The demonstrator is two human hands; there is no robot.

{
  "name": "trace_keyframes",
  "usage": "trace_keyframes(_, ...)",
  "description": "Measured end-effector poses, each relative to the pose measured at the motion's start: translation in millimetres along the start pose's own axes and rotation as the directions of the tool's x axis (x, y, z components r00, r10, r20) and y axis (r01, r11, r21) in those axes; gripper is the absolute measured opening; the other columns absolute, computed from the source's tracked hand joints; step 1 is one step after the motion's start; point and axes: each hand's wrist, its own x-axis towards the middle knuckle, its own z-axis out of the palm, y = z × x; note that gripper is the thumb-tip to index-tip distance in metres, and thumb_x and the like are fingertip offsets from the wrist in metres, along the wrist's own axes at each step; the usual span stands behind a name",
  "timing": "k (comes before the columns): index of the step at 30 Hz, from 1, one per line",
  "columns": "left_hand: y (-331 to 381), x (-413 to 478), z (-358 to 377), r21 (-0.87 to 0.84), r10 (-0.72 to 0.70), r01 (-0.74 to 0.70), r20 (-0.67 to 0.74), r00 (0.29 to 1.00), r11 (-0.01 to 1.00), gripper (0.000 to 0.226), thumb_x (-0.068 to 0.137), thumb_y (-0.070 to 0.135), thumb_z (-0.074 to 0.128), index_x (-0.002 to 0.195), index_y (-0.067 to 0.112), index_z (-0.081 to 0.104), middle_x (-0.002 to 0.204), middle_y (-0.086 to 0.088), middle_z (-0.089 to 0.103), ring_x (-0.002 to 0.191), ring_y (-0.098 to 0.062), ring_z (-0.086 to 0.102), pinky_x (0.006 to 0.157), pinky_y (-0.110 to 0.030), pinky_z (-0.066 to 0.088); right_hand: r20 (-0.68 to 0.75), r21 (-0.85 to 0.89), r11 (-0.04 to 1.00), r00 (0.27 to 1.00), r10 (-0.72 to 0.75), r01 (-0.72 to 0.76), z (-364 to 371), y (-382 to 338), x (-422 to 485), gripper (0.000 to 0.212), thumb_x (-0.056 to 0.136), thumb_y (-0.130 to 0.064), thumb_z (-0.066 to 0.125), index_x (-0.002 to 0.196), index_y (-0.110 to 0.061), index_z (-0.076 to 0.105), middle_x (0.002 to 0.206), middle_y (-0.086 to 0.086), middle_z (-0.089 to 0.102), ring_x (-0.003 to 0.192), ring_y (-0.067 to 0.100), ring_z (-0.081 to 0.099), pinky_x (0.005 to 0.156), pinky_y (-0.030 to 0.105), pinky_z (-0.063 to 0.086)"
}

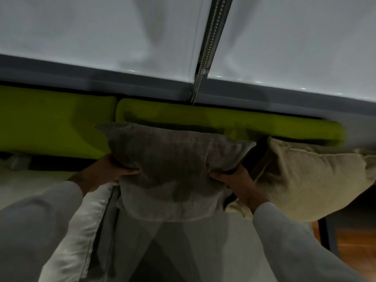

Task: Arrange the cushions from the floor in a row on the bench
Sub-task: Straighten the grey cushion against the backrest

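Nearest: two pale sleeves (295, 241) reach up toward the grey cushion (175, 159).
Left hand (105, 171) grips the grey cushion's left edge. Its fingers (128, 171) are curled round the fabric and pinch it in.
Right hand (234, 178) does the same on the right edge, with its fingers (215, 176) wrapped round the cushion.
The grey cushion is held upright between both hands. Cannot tell whether its lower edge rests on anything.
Below and left of the grey cushion: a white cushion (81, 220), touching it.
Just right of it, behind the right hand: a beige cushion (309, 180), tilted.
Below the beige cushion: a dark frame post (325, 231) and wood floor (356, 241).
Behind the grey cushion: the worktop, with two lime-green seat pads end to end, the left pad (50, 121) and the right pad (223, 121). The cushion's top edge overlaps the right pad.
Farthest, above the pads: two white roller blinds (101, 37) with a bead chain (205, 51) hanging between them.
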Motion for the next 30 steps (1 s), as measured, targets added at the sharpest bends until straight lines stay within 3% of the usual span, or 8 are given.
trace_keyframes(3,-7,-5,2,0.007,-0.059,0.059,0.004,0.998,0.998,0.083,0.068,0.013,0.086,0.141,0.024,0.047,0.132,-0.003,0.061,0.108,-0.022,0.061,0.063,-0.031,0.054,0.026,0.018,0.999,0.999,0.047,-0.047,2,13,-2,0.114,0.030,-0.063,0.097,0.133,-0.035,0.056,0.128,-0.011,0.066,0.112,0.016,0.065,0.083,0.035,0.059)
trace_keyframes(7,-2,-10,-2,0.049,-0.014,0.015,-0.020,1.000,0.999,0.091,0.067,0.016,0.087,0.143,0.031,0.040,0.129,0.002,0.060,0.113,-0.023,0.058,0.082,-0.042,0.052,0.007,0.043,0.999,1.000,0.023,-0.023,-4,10,-5,0.090,0.031,-0.066,0.096,0.110,-0.055,0.054,0.117,-0.023,0.064,0.102,0.005,0.064,0.067,0.021,0.053)
trace_keyframes(11,3,-19,-16,0.023,0.017,-0.017,-0.029,0.999,1.000,0.093,0.065,0.019,0.089,0.143,0.036,0.039,0.124,0.009,0.063,0.121,-0.020,0.054,0.097,-0.049,0.045,-0.007,0.104,0.993,0.999,-0.048,0.048,-17,-2,-13,0.091,0.040,-0.061,0.097,0.120,-0.052,0.053,0.128,-0.016,0.064,0.112,0.010,0.064,0.081,0.030,0.057)
trace_keyframes(15,13,-33,-28,-0.089,0.071,-0.082,-0.121,0.990,0.993,0.093,0.032,0.047,0.097,0.117,0.031,0.061,0.109,0.005,0.074,0.107,-0.022,0.068,0.087,-0.039,0.057,-0.050,0.087,0.983,0.987,-0.155,0.159,-26,-20,-19,0.102,0.048,-0.060,0.095,0.137,-0.035,0.051,0.132,-0.008,0.064,0.118,0.017,0.064,0.097,0.041,0.055)
trace_keyframes(20,32,-59,-36,0.188,0.194,-0.140,-0.308,0.931,0.972,0.089,0.046,0.058,0.090,0.121,0.020,0.063,0.108,0.000,0.072,0.102,-0.020,0.066,0.088,-0.042,0.054,-0.177,-0.113,0.964,0.950,-0.259,0.242,-27,-54,-22,0.091,0.058,-0.062,0.087,0.134,-0.025,0.052,0.126,-0.003,0.064,0.112,0.020,0.063,0.097,0.042,0.054)
trace_keyframes(24,38,-85,-39,0.302,0.312,-0.198,-0.400,0.862,0.933,0.057,0.072,0.035,0.084,0.120,0.010,0.065,0.113,-0.012,0.070,0.106,-0.029,0.064,0.096,-0.050,0.051,-0.281,-0.296,0.906,0.879,-0.385,0.302,-22,-76,-31,0.081,0.074,-0.056,0.081,0.138,-0.021,0.047,0.110,-0.011,0.056,0.107,0.016,0.051,0.089,0.029,0.039)
trace_keyframes(27,30,-112,-46,0.391,0.381,-0.209,-0.440,0.813,0.897,0.051,0.075,0.026,0.084,0.118,0.006,0.065,0.112,-0.014,0.070,0.106,-0.029,0.065,0.093,-0.046,0.052,-0.251,-0.415,0.835,0.837,-0.487,0.362,-8,-90,-48,0.076,0.081,-0.047,0.079,0.142,-0.015,0.048,0.128,0.005,0.057,0.117,0.024,0.054,0.093,0.030,0.039)
trace_keyframes(30,21,-144,-62,0.406,0.397,-0.215,-0.444,0.803,0.888,0.052,0.075,0.026,0.084,0.120,0.008,0.065,0.116,-0.012,0.068,0.107,-0.027,0.064,0.087,-0.040,0.053,-0.172,-0.497,0.770,0.823,-0.541,0.401,14,-104,-73,0.063,0.086,-0.042,0.075,0.138,-0.015,0.052,0.138,0.012,0.056,0.129,0.033,0.051,0.110,0.042,0.037)
